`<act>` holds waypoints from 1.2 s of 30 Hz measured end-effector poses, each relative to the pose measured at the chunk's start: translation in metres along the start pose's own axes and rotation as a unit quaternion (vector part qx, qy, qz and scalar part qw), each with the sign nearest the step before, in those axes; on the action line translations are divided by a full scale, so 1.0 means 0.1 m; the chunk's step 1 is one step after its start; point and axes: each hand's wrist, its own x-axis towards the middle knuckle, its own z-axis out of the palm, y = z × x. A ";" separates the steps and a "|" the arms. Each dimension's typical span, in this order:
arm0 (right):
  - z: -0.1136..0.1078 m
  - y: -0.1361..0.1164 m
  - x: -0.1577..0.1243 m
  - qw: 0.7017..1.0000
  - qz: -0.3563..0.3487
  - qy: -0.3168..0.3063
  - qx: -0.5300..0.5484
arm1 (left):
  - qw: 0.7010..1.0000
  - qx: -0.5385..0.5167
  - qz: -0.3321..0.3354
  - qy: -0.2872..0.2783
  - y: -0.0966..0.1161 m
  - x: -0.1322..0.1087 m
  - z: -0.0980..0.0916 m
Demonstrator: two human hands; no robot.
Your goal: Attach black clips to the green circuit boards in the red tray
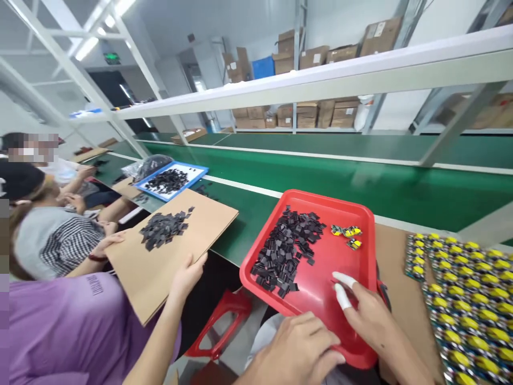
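Observation:
A red plastic tray (352, 214) sits tilted at the bench edge, holding a pile of several small black parts (286, 248) and a few yellow pieces (347, 232). My left hand (298, 350) grips the tray's near edge, fingers curled round the rim. My right hand (366, 307) lies inside the tray near its right side, with white finger cots on two outstretched fingers; it holds nothing.
A sheet of yellow-capped pieces (467, 299) lies on cardboard to the right. A neighbour in purple (68, 326) holds a cardboard sheet (176, 246) with black parts. A blue tray (172, 179), the green conveyor belt (360, 182), a red stool (220, 321) and other workers are nearby.

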 end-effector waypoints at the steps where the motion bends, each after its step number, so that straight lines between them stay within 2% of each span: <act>1: -0.01 -0.01 -0.03 0.997 0.024 0.009 0.070 | 1.000 -0.008 -0.002 0.005 0.01 0.02 -0.01; 5: -0.12 -0.27 -0.09 0.947 0.087 0.034 0.308 | 0.998 -0.032 -0.025 0.048 0.00 0.12 -0.07; 9: -0.16 -0.46 -0.08 0.912 0.088 0.083 0.393 | 0.995 -0.048 -0.011 0.085 -0.21 0.33 -0.24; 13: -0.13 -0.46 -0.11 0.913 0.088 0.064 0.394 | 0.996 -0.024 -0.013 0.082 -0.44 0.87 -0.45; 15: -0.13 -0.48 -0.15 0.919 0.089 0.036 0.381 | 1.000 -0.005 0.000 0.021 -0.44 1.25 -0.46; 17: -0.15 -0.51 -0.19 0.929 0.077 0.012 0.361 | 0.997 0.017 0.046 -0.067 -0.37 1.63 -0.37; 19: -0.18 -0.54 -0.22 0.940 0.060 -0.003 0.336 | 0.985 0.025 0.102 -0.133 -0.28 1.99 -0.17; 21: -0.19 -0.53 -0.24 0.946 0.049 -0.011 0.320 | 0.974 0.034 0.143 -0.173 -0.20 2.30 0.09; 24: -0.19 -0.44 -0.26 0.953 0.048 -0.011 0.299 | 0.963 0.058 0.169 -0.203 -0.16 2.65 0.48; 26: -0.18 -0.39 -0.26 0.964 0.049 0.005 0.261 | 0.959 0.071 0.176 -0.209 -0.15 2.80 0.68; 29: -0.19 -0.35 -0.26 0.981 0.045 0.043 0.185 | 0.957 0.082 0.178 -0.214 -0.14 2.92 0.88; 31: -0.19 -0.35 -0.25 0.989 0.021 0.050 0.135 | 0.956 0.083 0.175 -0.220 -0.14 2.96 0.95; 36: -0.09 -0.32 -0.20 0.997 -0.069 0.009 0.039 | 0.958 0.072 0.151 -0.234 -0.20 3.02 0.98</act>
